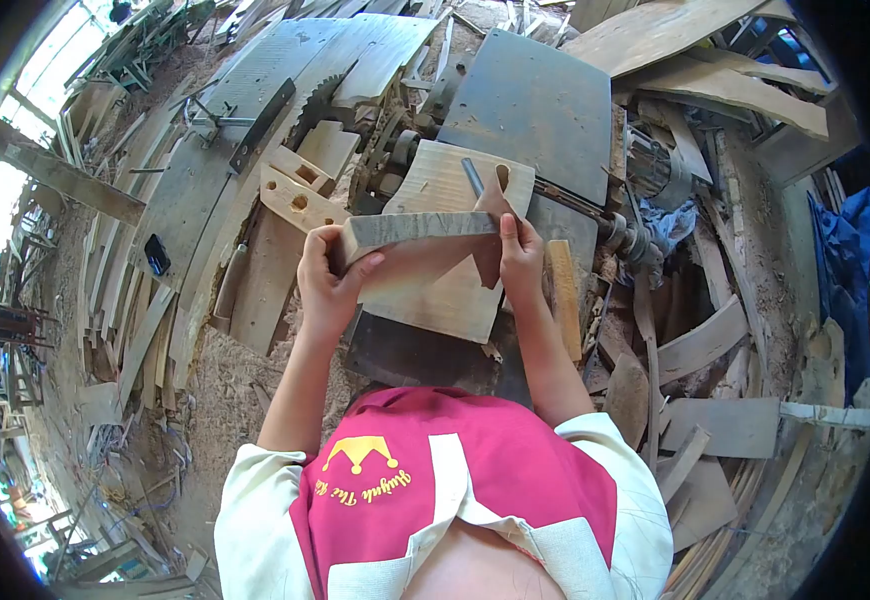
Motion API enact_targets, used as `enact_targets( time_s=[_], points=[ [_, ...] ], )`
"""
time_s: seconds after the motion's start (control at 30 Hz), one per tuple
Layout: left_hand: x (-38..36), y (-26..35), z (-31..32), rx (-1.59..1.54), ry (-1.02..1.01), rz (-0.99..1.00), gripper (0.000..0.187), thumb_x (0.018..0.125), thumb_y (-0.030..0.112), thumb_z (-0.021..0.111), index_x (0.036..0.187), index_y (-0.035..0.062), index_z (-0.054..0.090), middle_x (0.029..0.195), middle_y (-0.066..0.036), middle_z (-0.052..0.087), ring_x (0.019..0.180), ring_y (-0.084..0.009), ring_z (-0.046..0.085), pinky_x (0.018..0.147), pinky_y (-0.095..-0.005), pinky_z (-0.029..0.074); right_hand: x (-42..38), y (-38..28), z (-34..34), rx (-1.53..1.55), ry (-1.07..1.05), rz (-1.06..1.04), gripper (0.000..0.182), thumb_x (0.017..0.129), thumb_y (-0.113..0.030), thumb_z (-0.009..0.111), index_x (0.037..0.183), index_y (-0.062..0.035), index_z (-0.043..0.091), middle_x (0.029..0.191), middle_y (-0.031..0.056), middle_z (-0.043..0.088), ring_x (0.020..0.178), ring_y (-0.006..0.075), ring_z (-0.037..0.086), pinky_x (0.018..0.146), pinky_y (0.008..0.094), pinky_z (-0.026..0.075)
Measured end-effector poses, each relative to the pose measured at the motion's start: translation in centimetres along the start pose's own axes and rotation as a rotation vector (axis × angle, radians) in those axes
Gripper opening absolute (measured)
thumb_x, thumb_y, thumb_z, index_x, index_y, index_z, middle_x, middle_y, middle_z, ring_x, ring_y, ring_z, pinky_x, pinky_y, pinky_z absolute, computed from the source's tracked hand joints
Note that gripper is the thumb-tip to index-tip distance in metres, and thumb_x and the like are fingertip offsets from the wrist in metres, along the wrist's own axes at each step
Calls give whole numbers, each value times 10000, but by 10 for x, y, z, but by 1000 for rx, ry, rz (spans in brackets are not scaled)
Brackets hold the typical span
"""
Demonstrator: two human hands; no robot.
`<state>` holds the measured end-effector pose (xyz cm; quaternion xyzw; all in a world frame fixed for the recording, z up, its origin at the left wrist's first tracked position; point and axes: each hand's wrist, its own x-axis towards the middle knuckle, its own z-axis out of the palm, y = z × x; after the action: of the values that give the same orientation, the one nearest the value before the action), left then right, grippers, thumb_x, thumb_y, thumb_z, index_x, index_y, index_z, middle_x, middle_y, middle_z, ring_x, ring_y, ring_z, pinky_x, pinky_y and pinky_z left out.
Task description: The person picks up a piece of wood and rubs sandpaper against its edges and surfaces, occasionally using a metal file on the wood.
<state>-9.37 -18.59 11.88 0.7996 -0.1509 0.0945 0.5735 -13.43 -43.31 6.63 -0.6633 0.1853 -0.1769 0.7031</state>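
Observation:
My left hand (329, 278) is closed around the left end of a thick wooden board (420, 228), its grey long edge facing up. At the board's other end my right hand (521, 258) is closed, thumb up, on a folded brown sheet that looks like sandpaper (490, 262) and the board's end. How much the right fingers grip the board itself is hidden. Below both hands lies a wide pale wooden panel (433, 303). A grey rod (472, 177) rests on that panel, beside the upper part of the sheet.
On the left a saw table (190, 185) carries a toothed circular blade (320, 105) and a dark phone (157, 255). Wood blocks with holes (300, 200) lie near the blade. Ahead is a metal machine plate (535, 115); a motor (655, 165) and scrap boards (720, 430) are at right.

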Motion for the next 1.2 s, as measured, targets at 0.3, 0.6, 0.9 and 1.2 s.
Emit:
enact_targets(
  time_s=[0.3, 0.6, 0.9, 1.2],
  points=[
    [6, 33, 19, 271, 58, 17, 450, 702, 261, 776, 976, 10, 523, 766, -114, 570, 669, -178, 537, 649, -291, 456, 2, -13, 25, -329, -99, -357, 383, 943, -237, 466, 1230, 12, 508, 1240, 210, 523, 1200, 288, 468, 983, 315, 344],
    [8, 52, 56, 398, -120, 180, 559, 754, 252, 656, 1195, 9, 414, 900, -228, 600, 808, -402, 602, 658, -440, 488, -29, -52, 52, -120, -217, -441, 397, 941, -188, 444, 1281, 18, 450, 1277, 223, 485, 1225, 303, 441, 1007, 332, 318],
    [10, 44, 51, 411, -112, 202, 548, 731, 234, 685, 1182, 34, 447, 925, -209, 610, 821, -376, 613, 686, -415, 495, 11, 5, 29, -69, -159, -143, 459, 955, -318, 439, 1251, 31, 482, 1250, 173, 530, 1198, 219, 454, 999, 296, 317],
    [7, 41, 44, 397, -95, 233, 541, 706, 211, 706, 1151, 27, 459, 870, -183, 614, 739, -347, 620, 616, -388, 503, -21, -23, 38, -222, -216, -368, 406, 933, -277, 481, 1193, 30, 532, 1135, 202, 582, 1113, 232, 512, 947, 308, 364]
  ],
)
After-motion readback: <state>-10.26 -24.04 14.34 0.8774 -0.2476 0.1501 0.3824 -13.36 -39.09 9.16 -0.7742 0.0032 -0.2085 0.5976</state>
